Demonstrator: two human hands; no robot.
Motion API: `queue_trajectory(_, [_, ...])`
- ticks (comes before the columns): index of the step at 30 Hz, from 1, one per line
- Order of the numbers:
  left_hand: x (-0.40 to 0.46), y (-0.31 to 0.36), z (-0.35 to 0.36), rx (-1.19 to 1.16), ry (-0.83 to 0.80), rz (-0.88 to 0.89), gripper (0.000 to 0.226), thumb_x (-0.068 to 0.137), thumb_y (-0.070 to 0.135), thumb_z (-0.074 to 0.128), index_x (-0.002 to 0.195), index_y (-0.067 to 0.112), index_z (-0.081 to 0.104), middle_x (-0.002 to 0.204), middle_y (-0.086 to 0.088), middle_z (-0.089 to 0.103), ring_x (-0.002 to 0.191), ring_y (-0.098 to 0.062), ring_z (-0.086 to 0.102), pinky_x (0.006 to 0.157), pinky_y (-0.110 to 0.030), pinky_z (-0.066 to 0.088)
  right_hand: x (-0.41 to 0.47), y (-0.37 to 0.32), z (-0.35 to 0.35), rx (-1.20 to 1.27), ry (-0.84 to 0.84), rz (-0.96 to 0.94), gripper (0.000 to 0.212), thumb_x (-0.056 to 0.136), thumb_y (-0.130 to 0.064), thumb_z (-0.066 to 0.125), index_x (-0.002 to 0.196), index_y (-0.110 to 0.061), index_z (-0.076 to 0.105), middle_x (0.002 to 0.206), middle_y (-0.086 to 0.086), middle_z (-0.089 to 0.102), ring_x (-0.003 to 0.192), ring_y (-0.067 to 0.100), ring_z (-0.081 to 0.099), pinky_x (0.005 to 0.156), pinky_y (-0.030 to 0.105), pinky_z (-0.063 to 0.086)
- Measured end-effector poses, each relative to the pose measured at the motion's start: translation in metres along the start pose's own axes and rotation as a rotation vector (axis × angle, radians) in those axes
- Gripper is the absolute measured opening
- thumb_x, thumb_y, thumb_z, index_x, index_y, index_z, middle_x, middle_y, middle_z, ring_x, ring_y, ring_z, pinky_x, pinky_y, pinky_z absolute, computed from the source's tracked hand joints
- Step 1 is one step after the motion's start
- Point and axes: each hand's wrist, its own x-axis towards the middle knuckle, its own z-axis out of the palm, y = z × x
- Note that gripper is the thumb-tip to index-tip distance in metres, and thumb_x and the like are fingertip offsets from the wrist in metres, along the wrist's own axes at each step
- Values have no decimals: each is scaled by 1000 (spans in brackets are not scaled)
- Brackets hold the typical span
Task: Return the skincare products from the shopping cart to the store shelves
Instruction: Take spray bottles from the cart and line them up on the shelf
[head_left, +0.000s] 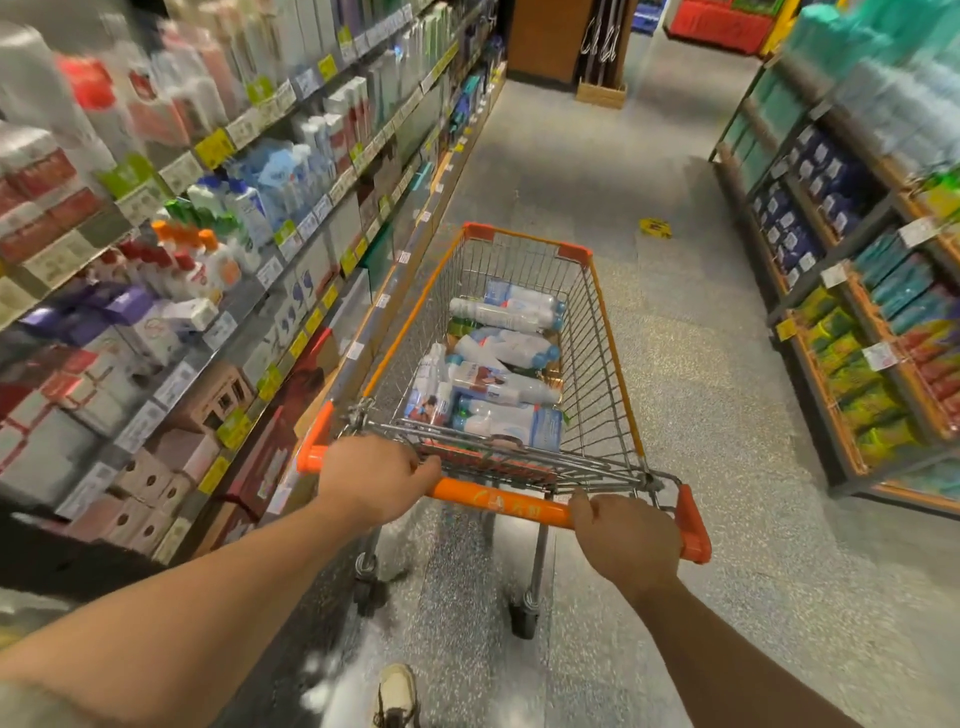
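Both arms reach forward, almost straight. The left hand (376, 478) and the right hand (626, 540) each curl over the orange handle (501, 501) of the shopping cart (605, 332). The skincare products (501, 374) lie heaped inside its basket, beside the store shelves (218, 270) at the left.

The cart (519, 364) stands in the middle of the aisle, with the bottles (501, 374) lying in its basket, mostly toward the near end. At its near end, the left hand (376, 480) grips the left part of the handle (498, 501) and the right hand (626, 540) the right part. Shelves (208, 249) run just beside the cart on the left, more shelves (852, 291) stand well apart on the right, and a shoe (396, 693) is on the floor (701, 405) near, behind the cart.
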Motion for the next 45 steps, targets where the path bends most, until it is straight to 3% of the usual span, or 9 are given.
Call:
queue_trajectory(6, [48,2,-13,-43,-22,12,65,97,65,27,59,18,50,54,2,53,57,-21,61,51,-26,35,49,1,-5,-39,-14,-5,77,86,-55,-8,89,-30,65,65,-7,44,61,13,48,55,28,26])
queue_trajectory(10, [72,6,-19,-47,-39,-9,63,97,63,24,60,19,50,57,-1,60,60,-21,64,55,-27,41,73,3,-12,7,-35,35,56,100,-50,14,75,-24,56,64,-7,49,58,11,46,60,29,33])
queue_trajectory(14, [86,9,-21,-47,-61,-17,63,100,62,24,61,21,50,56,0,60,58,-20,64,56,-28,44,87,4,-19,69,-42,67,59,103,-53,20,65,-23,53,63,-6,54,63,15,57,69,29,47])
queue_trajectory(18, [94,11,-23,-62,-90,-41,61,100,64,27,60,21,46,54,2,53,53,-20,57,56,-28,45,96,10,-21,129,-60,23,60,104,-53,21,69,-23,59,64,-5,56,65,17,59,66,29,42])
queue_trajectory(23, [95,10,-26,-123,-129,-110,59,99,65,34,78,22,69,61,-1,66,59,-15,66,57,-29,53,97,15,-20,145,-69,-26,64,103,-58,18,74,-24,63,65,-6,58,62,15,58,67,28,44])
queue_trajectory(28, [99,13,-31,-166,-208,-162,51,97,71,36,87,36,71,67,7,68,65,-9,65,64,-27,55,100,24,-23,249,-103,-55,57,104,-59,26,78,-24,63,66,-7,56,59,11,51,59,28,34])
queue_trajectory(33, [104,9,-36,-405,-283,-244,53,93,71,37,80,30,69,76,4,70,73,-17,66,73,-35,56,106,29,-27,384,-191,-42,52,100,-63,32,83,-26,65,72,-7,62,71,13,60,69,29,48])
queue_trajectory(36, [104,11,-42,-549,-273,-262,53,85,72,41,79,26,69,77,0,71,73,-19,66,73,-38,55,112,33,-34,527,-236,-30,47,102,-61,39,81,-27,63,70,-7,64,70,9,59,65,29,44])
queue_trajectory(45, [122,36,-64,-877,-164,-268,37,102,45,53,88,19,75,86,-5,75,77,-21,67,79,-44,55,139,30,-39,839,-102,-111,34,102,-47,52,108,-21,73,105,-4,70,95,11,62,81,30,48])
